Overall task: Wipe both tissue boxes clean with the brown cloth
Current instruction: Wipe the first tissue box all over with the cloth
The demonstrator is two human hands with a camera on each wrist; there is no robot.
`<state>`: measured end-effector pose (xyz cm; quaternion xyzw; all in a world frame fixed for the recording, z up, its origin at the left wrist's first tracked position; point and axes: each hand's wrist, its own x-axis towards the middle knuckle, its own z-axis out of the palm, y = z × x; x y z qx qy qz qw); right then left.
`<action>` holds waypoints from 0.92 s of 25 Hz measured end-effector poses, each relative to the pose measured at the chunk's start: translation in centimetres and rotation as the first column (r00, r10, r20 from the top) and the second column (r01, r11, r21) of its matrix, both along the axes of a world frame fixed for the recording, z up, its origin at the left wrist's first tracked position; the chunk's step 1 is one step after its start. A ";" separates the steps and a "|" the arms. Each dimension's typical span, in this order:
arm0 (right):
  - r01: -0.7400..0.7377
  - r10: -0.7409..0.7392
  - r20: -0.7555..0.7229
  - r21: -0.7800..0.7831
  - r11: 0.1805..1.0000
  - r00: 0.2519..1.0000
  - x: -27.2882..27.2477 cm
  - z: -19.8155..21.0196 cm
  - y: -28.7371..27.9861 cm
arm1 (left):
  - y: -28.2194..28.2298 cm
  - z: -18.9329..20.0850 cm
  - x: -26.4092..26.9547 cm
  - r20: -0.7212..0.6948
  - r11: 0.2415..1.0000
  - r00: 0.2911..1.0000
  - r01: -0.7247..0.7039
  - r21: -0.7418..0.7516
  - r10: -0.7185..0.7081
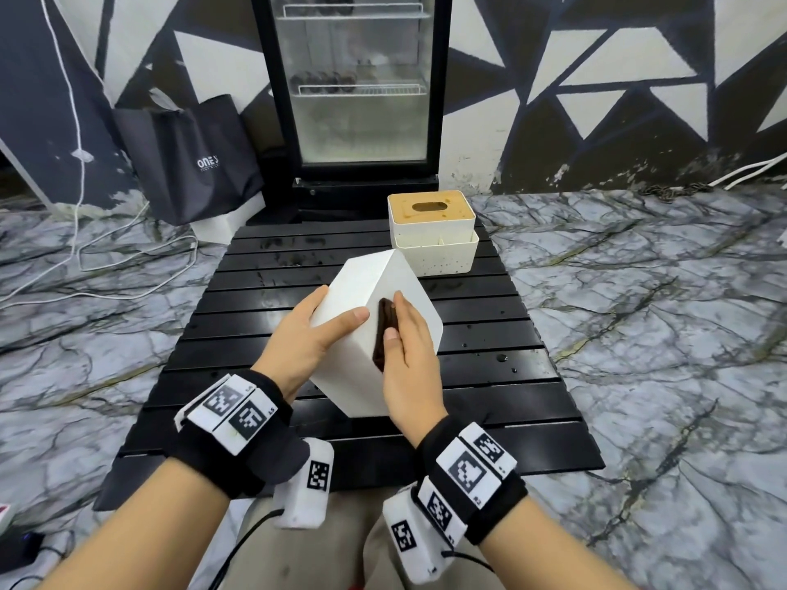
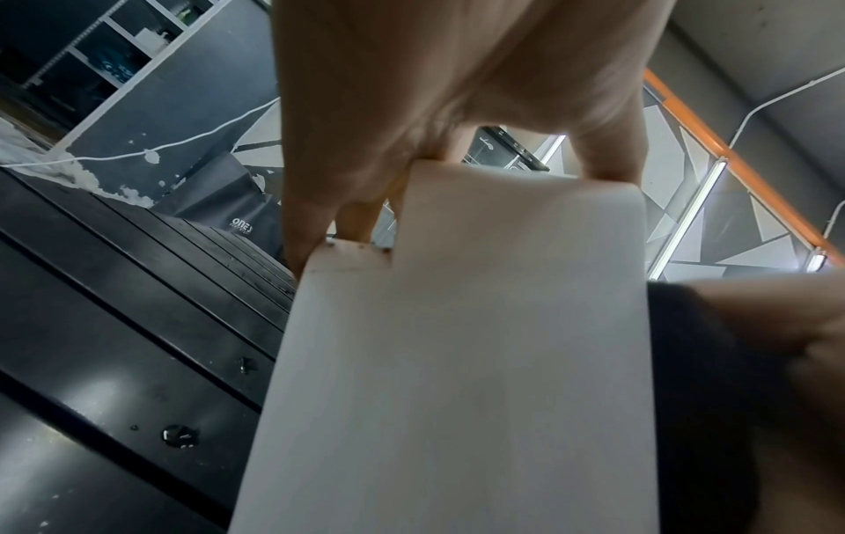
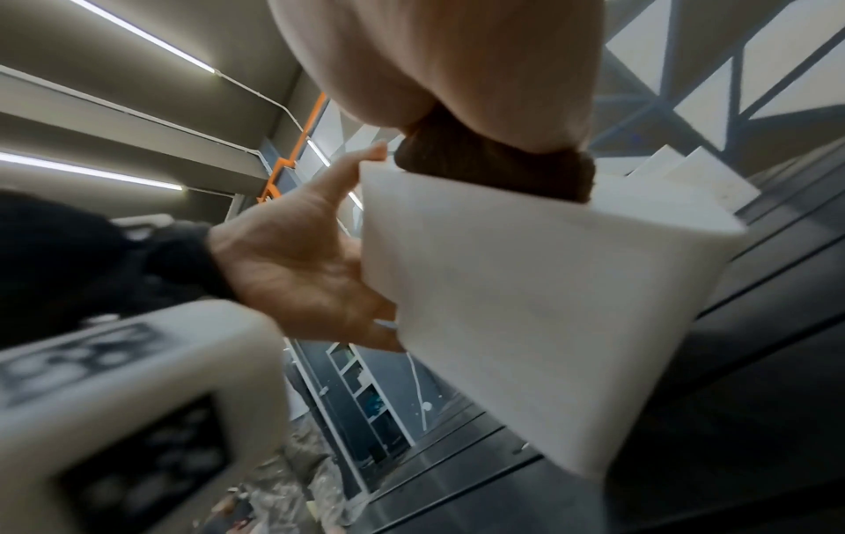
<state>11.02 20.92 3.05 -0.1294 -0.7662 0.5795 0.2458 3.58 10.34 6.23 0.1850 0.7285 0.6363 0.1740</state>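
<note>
A plain white tissue box (image 1: 366,287) (image 2: 457,343) (image 3: 526,289) is held tilted above the black slatted table (image 1: 489,376). My left hand (image 1: 340,304) (image 2: 389,90) (image 3: 292,260) grips its left end, thumb on the upper face and fingers round the far side. My right hand (image 1: 400,321) (image 3: 457,65) lies flat on the box's right face and presses the bunched brown cloth (image 1: 380,353) (image 3: 493,169) against it. A second white tissue box (image 1: 430,210) with a tan slotted lid stands at the back of the table.
Water drops (image 1: 502,357) lie on the table's right side. A glass-door fridge (image 1: 357,100) stands right behind the table and a black bag (image 1: 191,159) leans to its left. White cables (image 1: 106,257) trail across the marble floor at left.
</note>
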 end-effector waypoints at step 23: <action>0.022 -0.020 -0.019 0.070 0.997 1.000 -3.1 0.8 2.5 | 0.4 0.4 -0.2 -0.018 0.999 1.000 -0.015 -0.038 0.014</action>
